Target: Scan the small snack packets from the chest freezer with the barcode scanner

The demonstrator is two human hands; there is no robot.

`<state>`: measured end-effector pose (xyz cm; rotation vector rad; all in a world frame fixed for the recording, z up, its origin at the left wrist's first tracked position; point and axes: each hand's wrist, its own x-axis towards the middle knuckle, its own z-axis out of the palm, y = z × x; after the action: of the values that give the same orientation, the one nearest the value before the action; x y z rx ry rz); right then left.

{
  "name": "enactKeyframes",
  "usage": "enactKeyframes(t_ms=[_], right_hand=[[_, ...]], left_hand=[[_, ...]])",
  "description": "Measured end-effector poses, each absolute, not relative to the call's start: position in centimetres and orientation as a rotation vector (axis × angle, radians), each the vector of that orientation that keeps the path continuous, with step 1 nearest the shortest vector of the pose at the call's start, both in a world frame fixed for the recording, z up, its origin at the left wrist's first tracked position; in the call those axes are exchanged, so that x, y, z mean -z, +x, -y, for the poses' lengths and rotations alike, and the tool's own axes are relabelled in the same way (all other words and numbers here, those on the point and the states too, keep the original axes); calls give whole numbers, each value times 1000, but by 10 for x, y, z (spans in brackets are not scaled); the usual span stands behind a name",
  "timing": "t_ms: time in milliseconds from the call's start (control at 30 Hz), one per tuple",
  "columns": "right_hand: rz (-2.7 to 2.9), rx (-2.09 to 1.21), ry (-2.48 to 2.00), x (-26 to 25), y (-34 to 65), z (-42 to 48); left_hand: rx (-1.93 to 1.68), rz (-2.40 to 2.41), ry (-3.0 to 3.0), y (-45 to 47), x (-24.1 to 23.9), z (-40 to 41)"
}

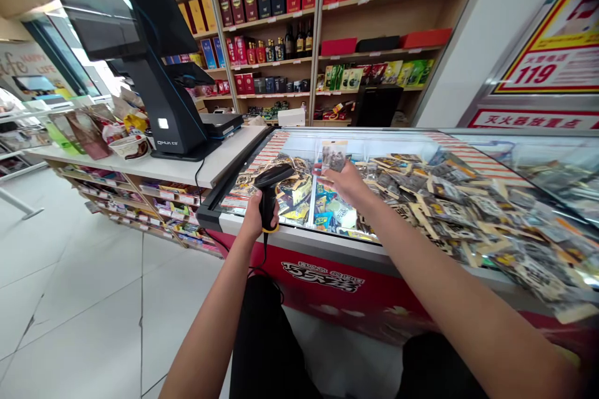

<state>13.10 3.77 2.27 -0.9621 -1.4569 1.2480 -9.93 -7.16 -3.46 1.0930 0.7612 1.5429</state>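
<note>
My left hand (255, 215) is wrapped round the grip of a black barcode scanner (269, 190), whose head points to the right and whose cable hangs down. In my right hand (344, 177) is a small snack packet (334, 156) with a pale top edge, held upright above the freezer's glass top. Below and left of that packet lies a heap of similar snack packets (299, 190). A larger heap of packets (449, 193) spreads over the glass to the right of my right hand. Blue and green wrappers (330, 212) show beneath the glass.
A dark checkout terminal (175, 118) stands on the white counter (219, 165) at left, with a bowl (128, 146) and bagged goods beside it. The red chest freezer (327, 280) is right in front of my legs. Shelves of boxes and bottles (281, 43) line the back wall.
</note>
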Motion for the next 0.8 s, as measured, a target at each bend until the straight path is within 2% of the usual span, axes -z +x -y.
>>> enactKeyframes(t_ms=[233,800], right_hand=[[1469,-1282,-1147,1,110,-6],[1558,-1241,-1178,7,112,-16]], left_hand=[[-1431,-756,1085,-101,32,71],[-1325,-779,1051,-103,30,69]])
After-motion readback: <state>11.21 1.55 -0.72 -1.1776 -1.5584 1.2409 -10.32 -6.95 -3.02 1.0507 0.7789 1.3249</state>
